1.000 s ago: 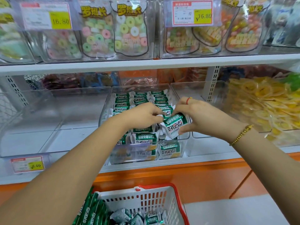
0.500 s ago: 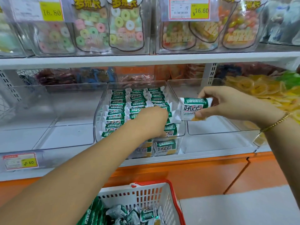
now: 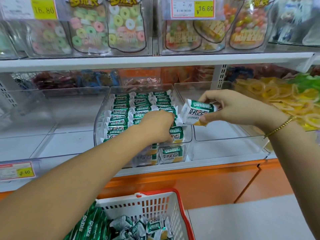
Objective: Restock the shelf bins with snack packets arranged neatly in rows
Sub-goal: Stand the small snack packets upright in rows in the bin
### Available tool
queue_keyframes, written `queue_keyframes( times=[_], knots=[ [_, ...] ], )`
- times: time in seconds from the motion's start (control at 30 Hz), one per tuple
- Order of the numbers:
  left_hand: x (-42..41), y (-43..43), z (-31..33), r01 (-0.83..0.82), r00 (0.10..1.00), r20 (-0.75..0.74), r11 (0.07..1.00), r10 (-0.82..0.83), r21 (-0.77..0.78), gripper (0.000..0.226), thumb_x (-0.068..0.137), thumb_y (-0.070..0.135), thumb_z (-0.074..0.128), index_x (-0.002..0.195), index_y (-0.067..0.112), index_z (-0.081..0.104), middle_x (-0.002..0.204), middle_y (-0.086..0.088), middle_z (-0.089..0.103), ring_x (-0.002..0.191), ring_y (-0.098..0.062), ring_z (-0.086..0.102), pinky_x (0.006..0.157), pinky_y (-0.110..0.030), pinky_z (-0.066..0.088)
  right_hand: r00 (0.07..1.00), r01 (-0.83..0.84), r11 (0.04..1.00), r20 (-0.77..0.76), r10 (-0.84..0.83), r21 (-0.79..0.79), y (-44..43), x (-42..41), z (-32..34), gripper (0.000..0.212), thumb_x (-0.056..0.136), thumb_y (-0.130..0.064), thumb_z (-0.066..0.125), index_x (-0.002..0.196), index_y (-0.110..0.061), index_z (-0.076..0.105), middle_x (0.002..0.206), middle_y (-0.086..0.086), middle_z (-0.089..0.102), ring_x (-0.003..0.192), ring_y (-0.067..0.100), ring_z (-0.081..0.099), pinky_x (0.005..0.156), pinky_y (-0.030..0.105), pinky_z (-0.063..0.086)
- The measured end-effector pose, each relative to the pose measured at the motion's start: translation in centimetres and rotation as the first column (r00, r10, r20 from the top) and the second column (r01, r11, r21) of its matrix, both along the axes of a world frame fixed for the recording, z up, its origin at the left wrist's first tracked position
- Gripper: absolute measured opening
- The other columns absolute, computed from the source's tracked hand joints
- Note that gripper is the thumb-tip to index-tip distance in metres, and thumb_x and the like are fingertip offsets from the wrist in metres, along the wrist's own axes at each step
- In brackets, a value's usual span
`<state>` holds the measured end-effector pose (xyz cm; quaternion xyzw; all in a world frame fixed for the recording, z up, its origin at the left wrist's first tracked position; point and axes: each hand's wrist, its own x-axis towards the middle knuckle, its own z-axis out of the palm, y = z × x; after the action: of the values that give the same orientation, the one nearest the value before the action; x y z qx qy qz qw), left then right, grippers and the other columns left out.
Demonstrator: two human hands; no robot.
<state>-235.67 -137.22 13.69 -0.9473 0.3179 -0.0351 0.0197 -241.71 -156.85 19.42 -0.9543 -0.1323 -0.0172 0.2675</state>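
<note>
Stock position, middle clear bin (image 3: 187,135) on the lower shelf: green-and-white snack packets (image 3: 121,108) standing on edge in three rows that run from the far wall toward the near one; far part tidy, near right corner looser, with a few flat packets (image 3: 171,153) lying against the near wall

Left hand (image 3: 155,124): palm down inside the bin, over the middle and right rows, fingers curled downward among the packets; fingertips hidden, so it cannot be told whether it grips one or only steadies the row

Right hand (image 3: 242,110): pinches a single packet (image 3: 198,110) by its right end between thumb and fingers; packet lifted clear of the rows, just right of the bin's right wall, above the neighbouring bin

Supply: white basket (image 3: 180,201) with red rim, near and below the shelf, holding more loose packets (image 3: 138,227) beside a large green bag (image 3: 90,226)

Progress, as judged: bin mostly filled; held packet yet to be slotted into a row, near end yet to be squared up, basket stock yet to go in
</note>
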Motion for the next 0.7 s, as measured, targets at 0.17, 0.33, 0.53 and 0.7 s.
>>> queue_keyframes(
  times=[0.17,0.33,0.53,0.7],
  knots=[
    [0.7,0.8,-0.4,0.029,1.0,0.002,0.997,-0.029,-0.077,0.043,0.072,0.045,0.077,0.083,0.014,0.049,0.076,0.001,0.053,0.067,-0.02,0.051,0.05,-0.028,0.03,0.998,-0.048,0.964,0.021,0.056,-0.261,1.9,0.0,-0.6,0.024,0.079,-0.03,0.075,0.095,-0.032,0.058,0.095,-0.016,0.065,0.089,0.009,0.056,0.078,0.031,0.046],
    [1.7,1.1,-0.3,-0.021,0.995,-0.099,0.991,0.008,-0.133,0.048,0.066,0.048,0.081,0.088,0.019,0.049,0.08,0.003,0.054,0.079,-0.023,0.054,0.053,-0.028,0.032,0.986,-0.03,0.916,0.14,0.093,-0.401,3.8,0.3,-1.9,0.03,0.083,-0.03,0.071,0.109,-0.026,0.058,0.09,-0.009,0.055,0.064,-0.001,0.041,0.056,0.024,0.028],
    [2.5,1.7,0.0,0.014,0.984,-0.172,0.986,-0.043,-0.165,0.051,0.061,0.045,0.084,0.084,0.018,0.048,0.074,0.006,0.044,0.066,-0.013,0.04,0.056,-0.03,0.032,0.985,-0.047,0.898,0.128,0.114,-0.437,4.5,0.6,-2.2,0.031,0.084,-0.029,0.07,0.112,-0.023,0.058,0.086,-0.01,0.049,0.063,0.002,0.038,0.054,0.021,0.026],
    [3.2,2.5,0.6,0.04,0.949,-0.295,0.969,-0.114,-0.245,0.023,0.077,0.01,0.074,0.098,0.014,0.065,0.086,0.006,0.059,0.074,-0.009,0.053,0.057,-0.016,0.037,0.99,-0.054,0.853,0.087,0.115,-0.518,5.3,1.2,-3.1,0.036,0.082,-0.033,0.07,0.116,-0.025,0.059,0.096,-0.004,0.062,0.071,0.008,0.044,0.066,0.027,0.035]
  ],
)
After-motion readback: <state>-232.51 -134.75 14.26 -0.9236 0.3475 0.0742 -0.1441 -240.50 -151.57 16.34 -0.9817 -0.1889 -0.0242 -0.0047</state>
